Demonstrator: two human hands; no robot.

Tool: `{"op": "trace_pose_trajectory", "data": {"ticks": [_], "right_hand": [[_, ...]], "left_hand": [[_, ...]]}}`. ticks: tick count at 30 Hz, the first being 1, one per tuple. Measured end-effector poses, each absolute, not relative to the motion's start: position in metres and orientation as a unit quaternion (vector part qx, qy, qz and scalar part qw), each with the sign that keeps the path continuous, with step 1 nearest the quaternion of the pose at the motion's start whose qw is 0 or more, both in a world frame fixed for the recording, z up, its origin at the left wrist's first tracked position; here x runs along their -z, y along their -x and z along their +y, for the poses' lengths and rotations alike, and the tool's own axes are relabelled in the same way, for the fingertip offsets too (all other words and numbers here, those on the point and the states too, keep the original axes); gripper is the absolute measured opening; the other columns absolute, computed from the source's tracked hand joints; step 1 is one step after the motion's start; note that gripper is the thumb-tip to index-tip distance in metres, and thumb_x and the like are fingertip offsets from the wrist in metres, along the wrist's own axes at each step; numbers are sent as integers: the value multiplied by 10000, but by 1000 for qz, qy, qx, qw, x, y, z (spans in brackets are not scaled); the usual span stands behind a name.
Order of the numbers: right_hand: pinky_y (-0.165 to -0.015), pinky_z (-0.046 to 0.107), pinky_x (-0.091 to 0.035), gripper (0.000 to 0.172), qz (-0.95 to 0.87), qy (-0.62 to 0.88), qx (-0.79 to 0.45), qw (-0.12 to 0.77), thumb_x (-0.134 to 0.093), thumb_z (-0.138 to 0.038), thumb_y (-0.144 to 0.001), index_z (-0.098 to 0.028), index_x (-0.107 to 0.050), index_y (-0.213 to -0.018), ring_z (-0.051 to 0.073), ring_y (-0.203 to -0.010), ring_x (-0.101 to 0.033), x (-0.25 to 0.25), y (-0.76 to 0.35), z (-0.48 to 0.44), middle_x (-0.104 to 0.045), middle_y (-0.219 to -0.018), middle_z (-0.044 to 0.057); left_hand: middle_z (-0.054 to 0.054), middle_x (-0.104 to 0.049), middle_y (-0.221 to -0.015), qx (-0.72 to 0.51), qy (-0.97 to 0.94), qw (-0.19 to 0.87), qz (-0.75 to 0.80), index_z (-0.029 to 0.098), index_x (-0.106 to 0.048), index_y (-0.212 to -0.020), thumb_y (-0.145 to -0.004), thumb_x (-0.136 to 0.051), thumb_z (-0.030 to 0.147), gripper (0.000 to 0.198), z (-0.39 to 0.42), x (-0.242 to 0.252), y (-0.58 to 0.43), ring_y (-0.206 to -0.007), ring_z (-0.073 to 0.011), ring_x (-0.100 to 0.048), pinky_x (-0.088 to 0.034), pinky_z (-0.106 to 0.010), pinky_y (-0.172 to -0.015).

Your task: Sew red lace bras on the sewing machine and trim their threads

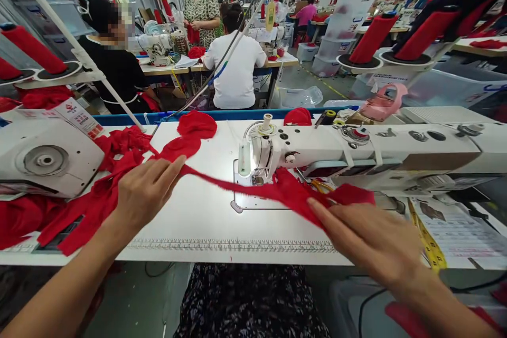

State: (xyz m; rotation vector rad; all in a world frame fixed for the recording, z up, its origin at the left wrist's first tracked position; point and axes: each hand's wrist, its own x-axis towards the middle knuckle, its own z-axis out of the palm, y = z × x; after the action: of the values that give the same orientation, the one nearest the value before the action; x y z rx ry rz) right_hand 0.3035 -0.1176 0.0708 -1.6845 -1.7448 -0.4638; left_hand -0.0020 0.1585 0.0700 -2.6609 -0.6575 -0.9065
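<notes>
A strip of red fabric [233,186] stretches across the white table between my two hands, passing in front of the sewing machine's needle area. My left hand [144,187] is closed on its left end, fingers pressed together, beside round red fabric pieces [197,125]. On the right, my right hand [368,232] grips the wider part of the same fabric between thumb and fingers. The white sewing machine [317,145] stands just behind the strip, its presser foot over the metal needle plate [245,202].
Red fabric pieces [127,145] lie heaped at the left beside another white machine head [51,156]. A yellow tape measure [430,243] and printed paper [463,229] lie at the right. Red thread cones [372,39] stand above. Co-workers sit and stand beyond the blue table edge.
</notes>
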Motion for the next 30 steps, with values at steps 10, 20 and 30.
{"op": "trace_pose_trajectory", "data": {"ticks": [10, 20, 30], "right_hand": [[-877, 405, -508, 316, -752, 630, 112, 161, -596, -318, -950, -211, -629, -1245, 241, -990, -651, 25, -281, -127, -716, -1107, 99], [-952, 418, -475, 264, -721, 673, 86, 141, -506, -216, -975, -130, -645, -1183, 256, -1114, -597, 31, -278, -78, -673, -1213, 109], [-1010, 410, -413, 240, -712, 677, 66, 174, -450, -214, -1000, -162, -679, -1050, 223, -1080, -603, 28, -287, -72, -691, -1180, 77]], "left_hand": [[-129, -659, -1193, 274, 949, 16, -152, 201, -519, -1364, -872, -698, 259, 527, 89, 41, 26, -1133, -285, -602, -410, -497, -1072], [-126, -615, -1355, 206, 970, -25, -123, 93, -546, -1340, -986, -416, 552, 594, 1, 63, -92, -1263, -271, -537, -304, -497, -1166], [-127, -582, -1396, 192, 970, -42, -143, 118, -555, -1330, -968, -423, 593, 611, 15, 51, -108, -1327, -288, -471, -117, -548, -1221]]}}
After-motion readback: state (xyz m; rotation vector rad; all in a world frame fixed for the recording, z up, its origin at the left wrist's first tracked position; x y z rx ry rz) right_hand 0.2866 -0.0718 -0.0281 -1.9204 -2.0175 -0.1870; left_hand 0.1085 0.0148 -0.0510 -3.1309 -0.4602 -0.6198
